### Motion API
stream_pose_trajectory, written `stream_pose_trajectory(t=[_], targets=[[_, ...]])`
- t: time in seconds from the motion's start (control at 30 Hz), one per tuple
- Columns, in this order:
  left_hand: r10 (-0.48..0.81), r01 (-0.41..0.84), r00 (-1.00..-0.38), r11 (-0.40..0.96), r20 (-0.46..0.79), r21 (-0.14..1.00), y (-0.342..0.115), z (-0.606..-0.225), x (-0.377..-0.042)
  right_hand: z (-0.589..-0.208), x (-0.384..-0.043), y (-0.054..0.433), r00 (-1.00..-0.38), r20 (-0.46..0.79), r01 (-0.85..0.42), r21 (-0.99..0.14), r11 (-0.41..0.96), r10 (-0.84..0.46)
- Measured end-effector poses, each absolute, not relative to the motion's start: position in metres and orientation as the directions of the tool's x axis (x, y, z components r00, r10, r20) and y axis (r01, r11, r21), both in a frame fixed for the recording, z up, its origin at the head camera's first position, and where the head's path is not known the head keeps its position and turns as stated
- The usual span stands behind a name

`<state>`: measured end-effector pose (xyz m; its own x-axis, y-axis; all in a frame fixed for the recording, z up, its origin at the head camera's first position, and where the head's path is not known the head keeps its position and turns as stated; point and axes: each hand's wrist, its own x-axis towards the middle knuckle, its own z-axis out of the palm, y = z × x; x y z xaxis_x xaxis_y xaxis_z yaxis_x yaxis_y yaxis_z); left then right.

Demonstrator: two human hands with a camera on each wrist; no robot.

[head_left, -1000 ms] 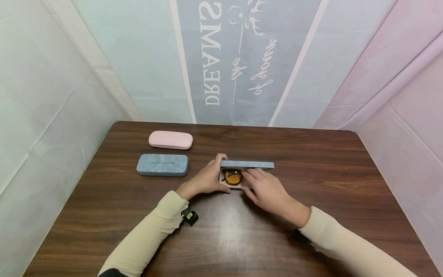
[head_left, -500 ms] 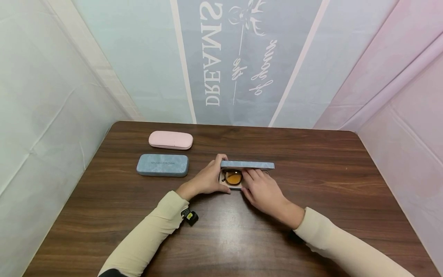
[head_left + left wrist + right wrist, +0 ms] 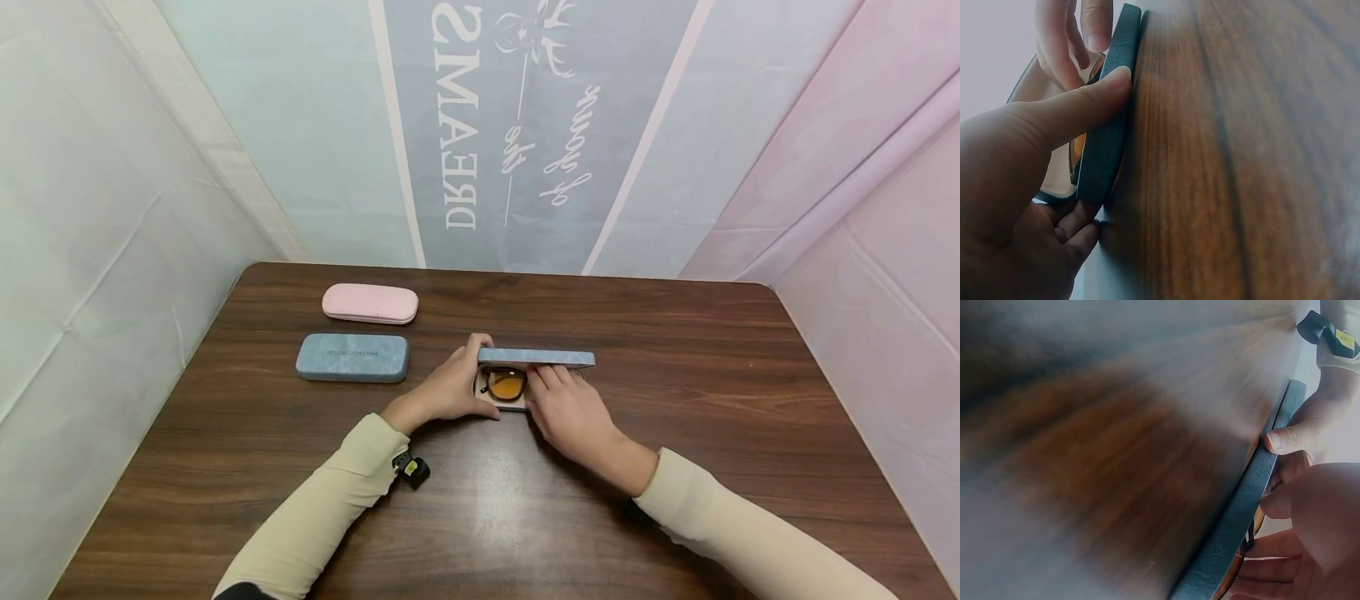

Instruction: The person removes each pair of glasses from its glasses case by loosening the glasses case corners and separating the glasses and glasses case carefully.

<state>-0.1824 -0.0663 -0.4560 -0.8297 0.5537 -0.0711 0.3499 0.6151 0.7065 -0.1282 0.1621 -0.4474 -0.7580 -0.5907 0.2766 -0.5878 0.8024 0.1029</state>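
A blue marbled glasses case [image 3: 536,357] lies in front of me with its lid raised at the back. Inside on the pale lining rest sunglasses [image 3: 506,384] with amber lenses and dark frames. My left hand [image 3: 450,387] grips the left end of the case, thumb at the front edge and fingers behind. My right hand [image 3: 573,412] reaches under the lid with fairly straight fingers [image 3: 1272,569] touching the sunglasses; its thumb is close to the front edge. That hand hides the right half of the glasses in the head view.
A closed blue glasses case [image 3: 352,358] with lettering lies to the left. Behind it is a pink glasses case [image 3: 370,303], also closed. Everything lies on a brown wooden table [image 3: 675,333], with printed fabric [image 3: 510,167] hanging behind.
My right hand has shifted slightly, its fingers reaching a little further under the lid. The left hand, the case and the visible lens stay in place.
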Motion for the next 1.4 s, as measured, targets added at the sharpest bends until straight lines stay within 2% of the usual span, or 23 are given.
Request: stream_pose_trajectory(t=[0.93,1.17,1.4], targets=[[0.559,0.357,-0.827,0.605,-0.061,0.712,-0.066,-0.456,-0.182,-0.441,-0.130,0.161,-0.717,0.346,-0.642,0.009,0.766,-0.605],[0.562,0.358,-0.825,0.597,-0.056,0.718,-0.065,-0.454,-0.182,-0.439,-0.130,0.162,-0.720,0.342,-0.639,0.013,0.769,-0.604],[0.566,0.356,-0.822,0.596,-0.061,0.720,-0.067,-0.453,-0.181,-0.436,-0.131,0.161,-0.694,0.366,-0.656,0.030,0.754,-0.619]])
